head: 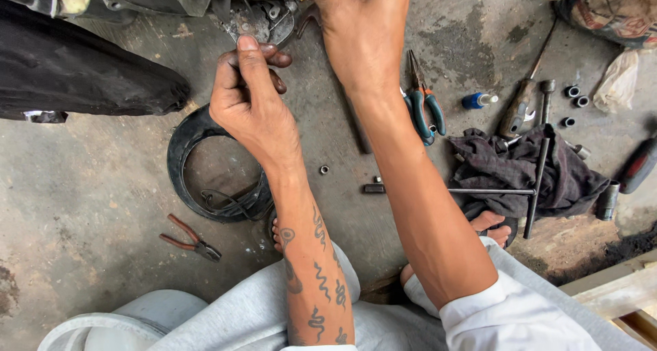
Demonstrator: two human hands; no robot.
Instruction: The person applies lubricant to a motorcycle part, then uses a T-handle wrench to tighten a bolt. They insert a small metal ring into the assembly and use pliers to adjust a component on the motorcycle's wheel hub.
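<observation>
Wire, thin and pale, is being pinched between the thumb and fingertips of the left hand, just below the metal engine part at the top edge. The right hand is reaching up beside it, its fingers running out of view, so its grip cannot be told. Green-handled pliers are lying on the concrete floor nearby, and red-handled pliers are lying by a black rubber ring.

ring left of left arm | pliers before ring | cutters right of right arm | T-wrench on rag | sockets behind rag
</observation>
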